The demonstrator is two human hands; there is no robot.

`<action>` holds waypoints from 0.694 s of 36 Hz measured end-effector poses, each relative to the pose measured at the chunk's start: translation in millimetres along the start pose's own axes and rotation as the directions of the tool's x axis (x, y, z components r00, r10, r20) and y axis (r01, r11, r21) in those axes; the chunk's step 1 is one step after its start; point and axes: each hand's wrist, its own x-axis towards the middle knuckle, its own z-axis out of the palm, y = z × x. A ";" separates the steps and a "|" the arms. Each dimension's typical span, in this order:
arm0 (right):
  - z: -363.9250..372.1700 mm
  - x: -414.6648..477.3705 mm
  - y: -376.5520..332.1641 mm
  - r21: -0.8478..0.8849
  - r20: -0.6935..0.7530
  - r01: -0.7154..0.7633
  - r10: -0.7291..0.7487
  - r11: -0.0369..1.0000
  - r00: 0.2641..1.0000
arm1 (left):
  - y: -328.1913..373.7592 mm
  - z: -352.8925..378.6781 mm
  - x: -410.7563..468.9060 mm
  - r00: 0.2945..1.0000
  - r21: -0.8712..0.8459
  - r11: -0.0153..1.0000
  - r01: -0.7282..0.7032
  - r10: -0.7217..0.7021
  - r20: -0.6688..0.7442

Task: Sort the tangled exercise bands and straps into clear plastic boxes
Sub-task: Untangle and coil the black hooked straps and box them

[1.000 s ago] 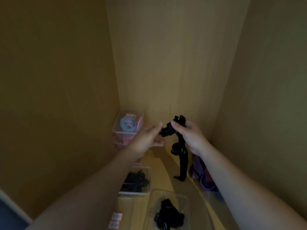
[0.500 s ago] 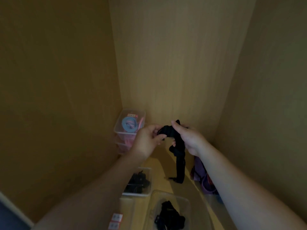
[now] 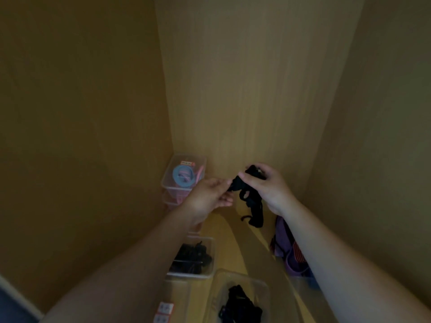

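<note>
A black strap (image 3: 253, 203) hangs bunched in the air between both hands, inside a wooden cabinet. My right hand (image 3: 270, 186) pinches its upper part, with the tail dangling below. My left hand (image 3: 211, 197) grips the strap's left end with its fingertips. Below, a clear box (image 3: 210, 259) holds black straps, and a nearer clear box (image 3: 263, 290) holds another black strap. In the back left corner, stacked clear boxes (image 3: 201, 163) hold a blue band roll and pink bands.
A purple and red pile of bands (image 3: 288, 248) lies on the cabinet floor under my right forearm. A box with small labels (image 3: 164, 310) sits at the bottom edge. Wooden walls close in on the left, back and right.
The hanging tail of the black strap has shortened as the hands gather it up. My right hand has shifted right and my left fingers have re-gripped the strap's end.
</note>
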 end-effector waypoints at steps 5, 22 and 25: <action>-5.2 3.3 2.0 -0.046 0.056 -0.070 0.073 0.996 0.996 | -3.6 -3.7 5.8 1.000 -0.072 0.997 -0.025 0.024 -0.005; 2.2 6.8 13.1 0.119 0.168 -0.212 0.190 0.970 0.967 | -10.5 10.4 7.0 0.876 0.332 0.892 -0.308 0.402 -0.266; 3.1 9.5 14.5 0.104 0.146 -0.206 0.190 0.973 0.971 | -13.6 12.0 4.9 0.844 0.485 0.813 -0.323 0.479 -0.242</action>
